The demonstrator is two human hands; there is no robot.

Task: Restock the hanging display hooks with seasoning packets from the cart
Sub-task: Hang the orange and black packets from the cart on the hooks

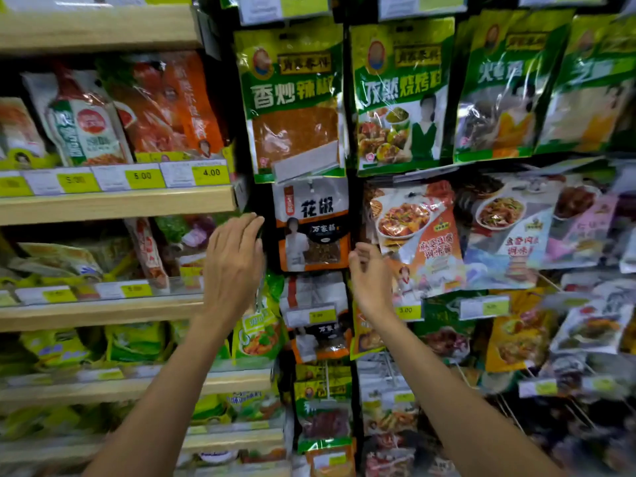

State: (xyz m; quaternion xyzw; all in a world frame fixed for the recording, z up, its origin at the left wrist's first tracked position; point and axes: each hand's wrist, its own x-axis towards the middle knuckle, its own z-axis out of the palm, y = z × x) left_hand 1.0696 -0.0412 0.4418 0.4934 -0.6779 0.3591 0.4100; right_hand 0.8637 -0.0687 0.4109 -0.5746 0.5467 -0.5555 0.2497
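A flat, glossy plastic seasoning packet (311, 225) is seen hanging on the dark display wall, between 2 raised hands. Its top is white with black characters and a red label. Its lower part is orange, and a clear window (dark, grainy spice is shown behind it) is set at the right. A second packet of the same kind (318, 339) is hung directly below, partly covered by a yellow price label (322, 315). The left hand (234, 259) is held just beside the packet's left edge, fingers nearly straight and released, nothing grasped. The right hand (370, 280) is held at the packet's right edge, fingers loosely curled, nothing gripped; contact with the packet cannot be told. Above, larger crinkled green pouches (294, 101) are hung in a row. At the left, pale wooden shelves (117, 204) are edged with yellow shelf tags (210, 172).
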